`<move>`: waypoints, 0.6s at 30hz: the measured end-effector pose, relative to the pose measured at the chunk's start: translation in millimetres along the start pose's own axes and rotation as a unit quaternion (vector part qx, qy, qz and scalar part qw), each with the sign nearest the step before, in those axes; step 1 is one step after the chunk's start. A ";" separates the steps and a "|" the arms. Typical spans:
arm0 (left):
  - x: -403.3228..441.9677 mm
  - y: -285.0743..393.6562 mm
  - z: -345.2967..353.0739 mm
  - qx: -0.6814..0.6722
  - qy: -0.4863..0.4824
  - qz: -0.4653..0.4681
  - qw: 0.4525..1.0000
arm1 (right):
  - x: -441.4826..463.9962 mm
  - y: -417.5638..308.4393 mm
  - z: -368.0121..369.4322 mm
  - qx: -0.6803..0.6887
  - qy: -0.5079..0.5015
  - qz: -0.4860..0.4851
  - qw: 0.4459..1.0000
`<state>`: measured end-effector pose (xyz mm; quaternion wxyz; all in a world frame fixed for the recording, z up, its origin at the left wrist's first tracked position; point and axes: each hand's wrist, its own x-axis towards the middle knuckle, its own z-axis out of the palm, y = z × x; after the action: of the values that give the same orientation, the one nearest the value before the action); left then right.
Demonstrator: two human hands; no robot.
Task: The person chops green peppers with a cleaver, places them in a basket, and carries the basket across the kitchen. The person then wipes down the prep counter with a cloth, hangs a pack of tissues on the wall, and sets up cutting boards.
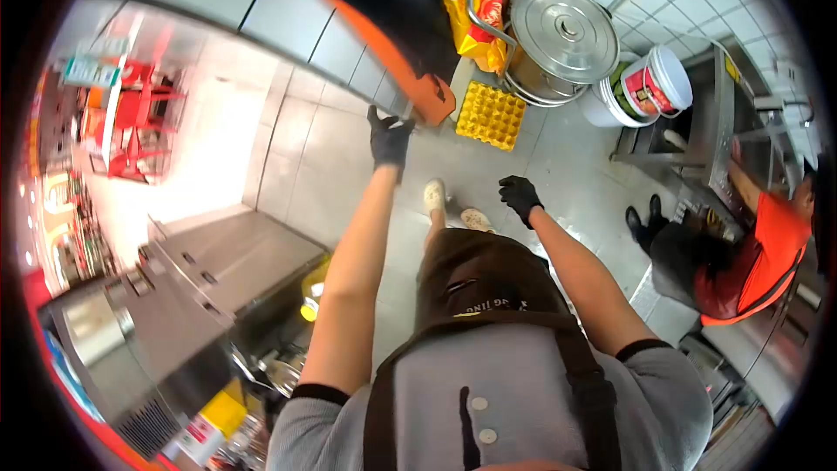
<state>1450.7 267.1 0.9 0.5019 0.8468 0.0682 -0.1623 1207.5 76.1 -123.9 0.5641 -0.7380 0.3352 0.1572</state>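
Observation:
My left hand, in a dark glove, reaches forward with thumb and fingers apart and nothing visible in it. Just beyond its fingertips is the lower end of a long orange piece, which lies along a large black sheet-like item by the tiled wall. My right hand, also gloved, hangs over the floor with loosely bent, parted fingers and holds nothing I can see. A yellow egg tray lies in front of it.
Beyond the tray stand a lidded metal pot, a yellow-red bag and white buckets. At right, a person in an orange top is beside a metal bench. A steel counter stands at left.

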 end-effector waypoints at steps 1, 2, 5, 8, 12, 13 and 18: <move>38.1 -10.1 25.8 -0.038 -0.002 -0.036 0.999 | -3.8 -14.6 -8.0 0.068 0.008 0.051 0.996; 75.8 -19.3 51.5 -0.076 -0.001 -0.071 0.995 | 1.3 -10.6 -10.3 0.145 0.008 0.003 0.989; 112.0 42.6 92.8 -0.047 -0.185 -0.126 0.973 | 12.0 -30.5 -10.5 0.356 0.095 0.137 0.920; 163.0 80.1 142.9 0.073 -0.189 0.126 0.971 | 52.0 -18.8 21.1 0.448 0.096 0.173 0.872; 245.2 120.6 181.7 -0.013 -0.177 0.354 0.919 | 163.9 35.5 103.4 0.362 0.126 -0.004 0.924; 270.2 126.9 189.0 -0.138 -0.231 0.285 0.920 | 181.3 29.4 109.7 0.183 0.122 -0.098 0.971; 273.0 142.3 200.8 -0.371 -0.284 0.172 0.867 | 284.2 -37.8 123.9 -0.173 0.034 -0.100 0.979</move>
<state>1705.0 9.7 -64.0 0.7966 0.5142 -0.1691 -0.2691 1457.3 107.3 -308.8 0.4290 -0.8591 0.2464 0.1311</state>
